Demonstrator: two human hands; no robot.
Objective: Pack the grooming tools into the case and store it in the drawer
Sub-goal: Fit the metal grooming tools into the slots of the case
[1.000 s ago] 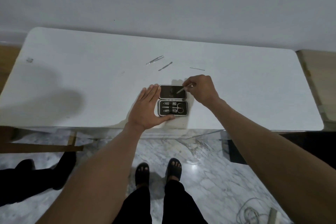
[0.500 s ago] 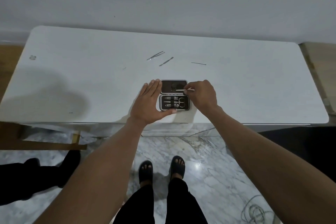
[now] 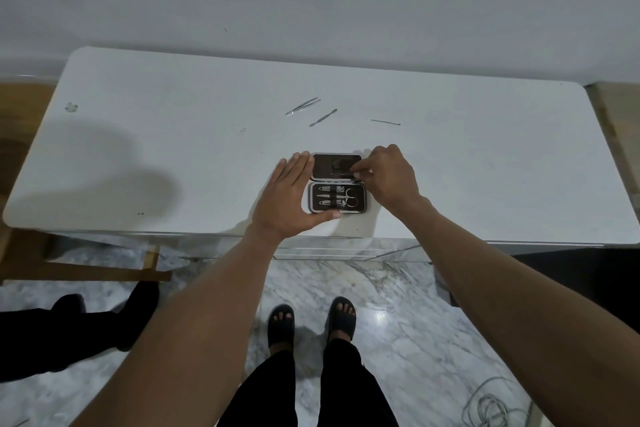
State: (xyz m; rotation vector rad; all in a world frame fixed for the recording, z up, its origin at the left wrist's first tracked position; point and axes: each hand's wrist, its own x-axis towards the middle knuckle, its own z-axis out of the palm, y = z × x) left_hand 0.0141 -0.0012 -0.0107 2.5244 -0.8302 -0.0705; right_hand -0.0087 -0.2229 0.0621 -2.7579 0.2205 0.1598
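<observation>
A small dark grooming case (image 3: 336,183) lies open on the white table (image 3: 173,149) near its front edge. Its near half holds scissors and clippers under a strap. My left hand (image 3: 292,198) lies flat against the case's left side, thumb along the front edge. My right hand (image 3: 388,177) pinches a thin metal tool (image 3: 344,171) over the far half of the case. Three loose tools lie farther back: tweezers (image 3: 302,106), a cuticle pusher (image 3: 322,117) and a thin pick (image 3: 385,122).
A wall rises behind the table. A wooden frame (image 3: 86,270) stands at the lower left beside another person's dark leg (image 3: 69,329). My sandalled feet (image 3: 311,322) stand on marble floor. A coiled cable (image 3: 491,406) lies at the lower right.
My right hand has lowered the thin tool from tilted above the case's far half to lying flat across it. My left hand has stayed on the case's left side.
</observation>
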